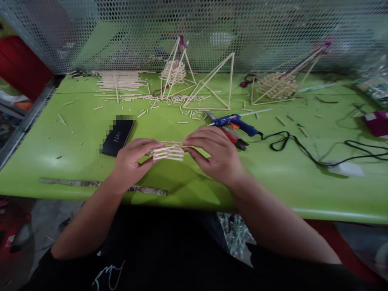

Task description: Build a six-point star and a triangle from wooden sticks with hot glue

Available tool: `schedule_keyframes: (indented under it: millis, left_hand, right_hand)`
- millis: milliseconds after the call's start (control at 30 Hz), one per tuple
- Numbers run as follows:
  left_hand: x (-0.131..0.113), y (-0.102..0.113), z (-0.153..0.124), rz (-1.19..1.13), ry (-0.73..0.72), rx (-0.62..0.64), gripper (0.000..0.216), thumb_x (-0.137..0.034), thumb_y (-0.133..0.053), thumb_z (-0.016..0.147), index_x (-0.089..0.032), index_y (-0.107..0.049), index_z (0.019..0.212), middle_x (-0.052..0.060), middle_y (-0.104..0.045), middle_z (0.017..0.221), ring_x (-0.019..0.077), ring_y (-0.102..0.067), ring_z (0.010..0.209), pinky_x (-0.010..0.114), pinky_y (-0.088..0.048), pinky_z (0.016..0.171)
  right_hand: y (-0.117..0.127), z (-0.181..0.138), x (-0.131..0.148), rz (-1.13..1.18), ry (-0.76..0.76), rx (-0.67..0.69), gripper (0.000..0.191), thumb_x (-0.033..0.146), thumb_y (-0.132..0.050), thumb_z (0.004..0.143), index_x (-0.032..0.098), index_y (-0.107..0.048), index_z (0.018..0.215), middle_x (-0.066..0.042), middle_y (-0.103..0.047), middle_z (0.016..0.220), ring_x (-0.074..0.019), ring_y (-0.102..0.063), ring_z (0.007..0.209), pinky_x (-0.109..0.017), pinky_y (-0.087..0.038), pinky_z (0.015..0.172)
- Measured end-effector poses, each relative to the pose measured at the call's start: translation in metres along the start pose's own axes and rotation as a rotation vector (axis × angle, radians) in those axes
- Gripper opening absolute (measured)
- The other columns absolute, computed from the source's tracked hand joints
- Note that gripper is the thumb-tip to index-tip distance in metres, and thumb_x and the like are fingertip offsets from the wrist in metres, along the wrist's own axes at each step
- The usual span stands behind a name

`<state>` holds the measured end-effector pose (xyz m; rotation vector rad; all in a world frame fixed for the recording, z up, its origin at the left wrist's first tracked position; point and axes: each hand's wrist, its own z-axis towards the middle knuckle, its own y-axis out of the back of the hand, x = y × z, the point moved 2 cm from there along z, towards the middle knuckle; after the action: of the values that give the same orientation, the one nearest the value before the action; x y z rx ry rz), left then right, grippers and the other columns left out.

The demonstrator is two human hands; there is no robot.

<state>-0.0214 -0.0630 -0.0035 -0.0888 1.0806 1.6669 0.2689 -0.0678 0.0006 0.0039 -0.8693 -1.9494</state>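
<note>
Between my two hands is a small lattice of stacked wooden sticks [168, 153], held up above the front part of the green table. My left hand [131, 159] grips its left end between thumb and fingers. At the right end, my right hand [214, 153] pinches the top layer, its thumb below and its fingers above. A blue hot glue gun [232, 121] with an orange trigger lies just beyond my right hand, on top of pliers with red and black handles [235, 139]. Beside my left hand lies a dark phone [119, 137].
Behind are a pile of loose sticks [121, 81], a pyramid frame with a stick lattice [173, 72], a bare stick frame [212, 91] and another lattice frame [276, 86]. A black cord [303, 151] runs right. A speckled strip [148, 190] lies near the front edge.
</note>
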Motion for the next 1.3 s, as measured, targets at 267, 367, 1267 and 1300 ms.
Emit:
schedule_keyframes:
  millis: [267, 367, 1267, 1300]
  left_hand:
    - [0.001, 0.000, 0.001, 0.001, -0.019, -0.002, 0.043, -0.015, -0.084, 0.107, -0.032, -0.085, 0.147, 0.007, -0.090, 0.137, 0.0228, -0.087, 0.122, 0.041, -0.072, 0.111]
    - [0.002, 0.000, 0.000, -0.001, -0.034, -0.004, 0.043, -0.015, -0.084, 0.108, -0.032, -0.084, 0.147, 0.008, -0.090, 0.138, 0.0224, -0.087, 0.124, 0.041, -0.072, 0.111]
    - [0.171, 0.128, 0.024, 0.620, 0.370, -0.026, 0.030, -0.029, -0.076, 0.099, -0.026, -0.088, 0.125, 0.012, -0.087, 0.136, 0.0399, -0.074, 0.129, 0.059, -0.062, 0.116]
    - [0.173, 0.126, 0.024, 0.609, 0.375, -0.018, 0.030, -0.028, -0.075, 0.098, -0.026, -0.088, 0.125, 0.013, -0.087, 0.135, 0.0403, -0.073, 0.129, 0.060, -0.061, 0.116]
  right_hand:
    - [0.003, -0.001, -0.006, 0.018, 0.035, 0.053, 0.013, 0.022, -0.084, 0.111, 0.031, -0.088, 0.121, -0.005, -0.093, 0.111, -0.0293, -0.087, 0.104, -0.051, -0.072, 0.098]
    - [0.002, -0.001, -0.007, 0.015, 0.015, 0.077, 0.012, 0.024, -0.082, 0.113, 0.032, -0.089, 0.119, -0.004, -0.093, 0.110, -0.0288, -0.087, 0.104, -0.051, -0.072, 0.098]
    - [-0.059, 0.037, -0.011, 0.030, -0.030, 0.269, 0.020, 0.021, -0.075, 0.115, 0.027, -0.092, 0.124, -0.007, -0.093, 0.105, -0.0271, -0.086, 0.091, -0.048, -0.072, 0.087]
    - [-0.071, 0.056, -0.013, 0.008, -0.035, 0.333, 0.022, 0.022, -0.075, 0.115, 0.028, -0.092, 0.126, -0.008, -0.094, 0.110, -0.0287, -0.086, 0.097, -0.050, -0.073, 0.091]
